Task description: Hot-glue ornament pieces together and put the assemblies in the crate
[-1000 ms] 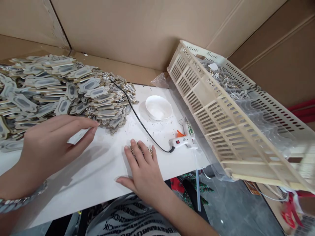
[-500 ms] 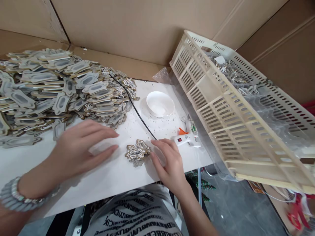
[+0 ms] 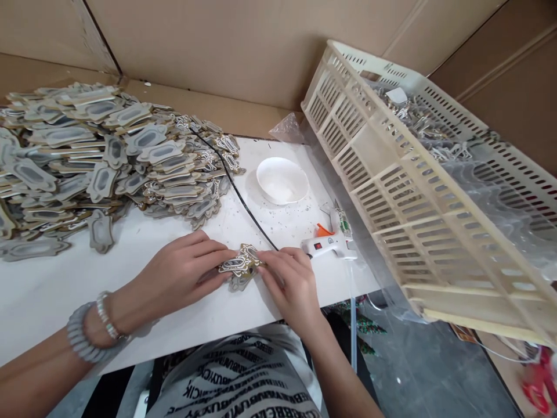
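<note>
**Two hands meeting on an ornate cut-out near the front edge of a white worktop**

The left hand [image 3: 185,270] and the right hand [image 3: 285,284] approach from opposite sides and pinch a small ornate cut-out [image 3: 240,265], gold-brown with white tracery. Fingertips of both hands close on its ends, and it sits tilted just above a second, similar piece lying flat on the worktop [image 3: 174,316]. The cut-out is close to the worktop's front edge, directly before the person's torso.

Open surface lies to the left of the left hand and along the front edge. Behind the hands, a large pile of cut-outs [image 3: 100,157] covers the left rear of the worktop and reaches the cardboard wall [image 3: 217,52]. A black cord [image 3: 243,203] runs from the pile to a white glue gun [image 3: 331,247], just beside the right hand. A white bowl [image 3: 282,181] stands farther back. A slatted cream crate [image 3: 413,191], tilted, bounds the right edge and overhangs the floor.
</note>
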Demonstrator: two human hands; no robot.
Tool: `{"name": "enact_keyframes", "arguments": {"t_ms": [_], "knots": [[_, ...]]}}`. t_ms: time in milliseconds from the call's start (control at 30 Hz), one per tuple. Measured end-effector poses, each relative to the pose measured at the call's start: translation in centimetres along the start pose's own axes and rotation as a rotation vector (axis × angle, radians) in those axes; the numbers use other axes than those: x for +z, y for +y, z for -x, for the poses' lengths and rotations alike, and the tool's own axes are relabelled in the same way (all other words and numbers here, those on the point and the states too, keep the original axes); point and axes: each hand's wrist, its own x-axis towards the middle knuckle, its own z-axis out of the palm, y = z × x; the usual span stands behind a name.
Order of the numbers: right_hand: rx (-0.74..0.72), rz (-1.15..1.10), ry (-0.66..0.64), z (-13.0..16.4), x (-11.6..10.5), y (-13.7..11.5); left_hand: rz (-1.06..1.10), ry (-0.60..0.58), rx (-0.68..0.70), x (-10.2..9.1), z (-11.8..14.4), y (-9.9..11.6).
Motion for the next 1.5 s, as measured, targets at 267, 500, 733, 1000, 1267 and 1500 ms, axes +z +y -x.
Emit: {"name": "enact_keyframes", "arguments": {"t_ms": [267, 500, 733, 1000, 1267, 1500], "knots": [[0.186, 0.095, 0.139, 0.4, 0.1, 0.0, -0.059, 0.068, 0.041, -0.3, -0.5, 0.3], [0.241, 0.14, 0.155, 0.5, 0.6, -0.3, 0.046, 0.105, -0.13, -0.1, -0.4, 0.4], [0.246, 0.199, 0.161, 0.5, 0.7, -0.5, 0.051, 0.068, -0.362, -0.3, -0.3, 0.6], [0.072, 0.142, 0.033, 0.6, -0.2, -1.3, -0.009, 0.072, -0.39, -0.5, -0.5, 0.8], [-0.042, 0.08, -0.239, 0.8, -1.0, -1.5, -0.071, 0.112, -0.413, -0.7, -0.5, 1.0], [-0.097, 0.061, -0.19, 1.0, -1.2, -1.2, -0.077, 0.245, -0.457, -2.9, -0.1, 0.5]]}}
